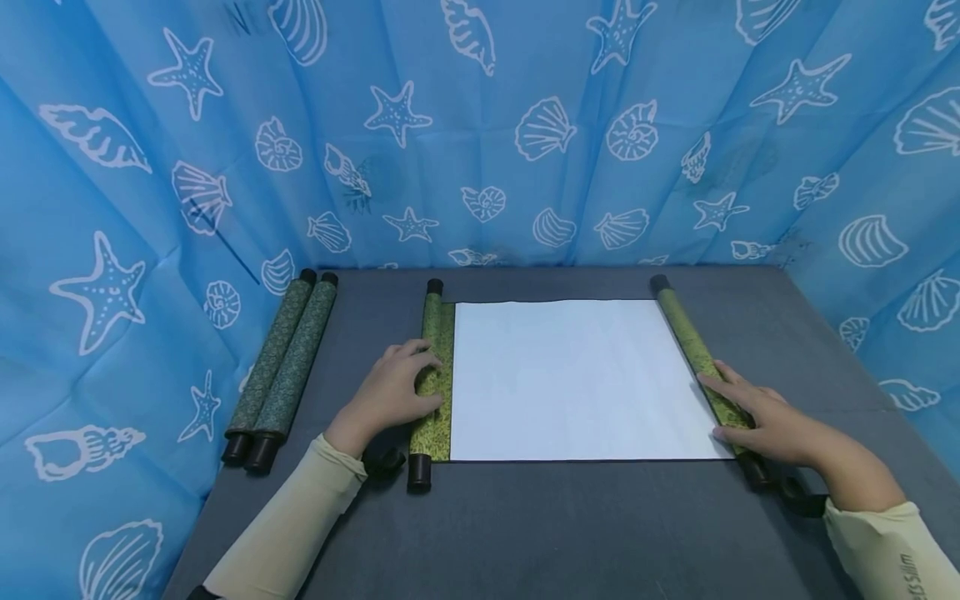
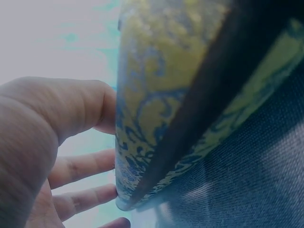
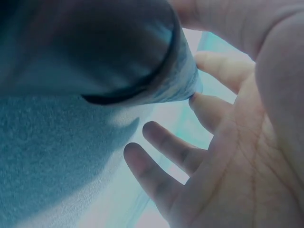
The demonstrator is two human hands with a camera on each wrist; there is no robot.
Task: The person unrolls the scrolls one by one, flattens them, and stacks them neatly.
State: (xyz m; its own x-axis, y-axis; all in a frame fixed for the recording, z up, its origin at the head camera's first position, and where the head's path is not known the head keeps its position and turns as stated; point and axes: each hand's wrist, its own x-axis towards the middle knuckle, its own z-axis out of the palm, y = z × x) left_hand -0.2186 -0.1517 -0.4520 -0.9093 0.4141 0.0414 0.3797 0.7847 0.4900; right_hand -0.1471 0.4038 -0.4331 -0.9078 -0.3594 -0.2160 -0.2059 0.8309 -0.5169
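A hanging scroll lies partly unrolled, its blank white sheet [image 1: 588, 379] flat between two rolls covered in yellow-green patterned cloth. On the left roll [image 1: 429, 429] rests my left hand [image 1: 386, 392], thumb and fingertips laid over its top; in the left wrist view the fingers [image 2: 85, 166] are nearly straight against the roll's side. My right hand [image 1: 772, 421] lies across the slanted right roll [image 1: 690, 333], close to its dark lower end knob [image 1: 753, 471]. Seen from the right wrist, thumb and forefinger touch that roll, while the other fingers [image 3: 152, 173] spread loosely apart.
Two rolled-up darker green scrolls [image 1: 281, 367] with dark end knobs lie side by side at the table's left edge. The grey table [image 1: 555, 533] is bordered behind and at the sides by a blue curtain [image 1: 480, 150] printed with shells and starfish.
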